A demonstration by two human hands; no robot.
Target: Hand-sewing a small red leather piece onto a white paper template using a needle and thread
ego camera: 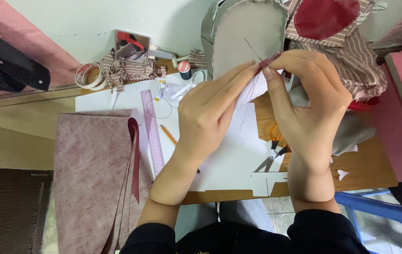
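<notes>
While both hands meet above the wooden table (370, 164), things run left to right like this: one roll of tape (87, 75), one folded pink fabric (93, 169), one pink ruler (152, 132), one pencil (168, 134), one dark spool of thread (184, 69). Next, the left hand (208, 110) lies with fingers extended and close together, tips pressed to a small red fabric piece (267, 61). Opposite, the right hand (309, 101) pinches that piece with a needle (253, 50) sticking up. Below lies one pair of orange-handled scissors (272, 148).
</notes>
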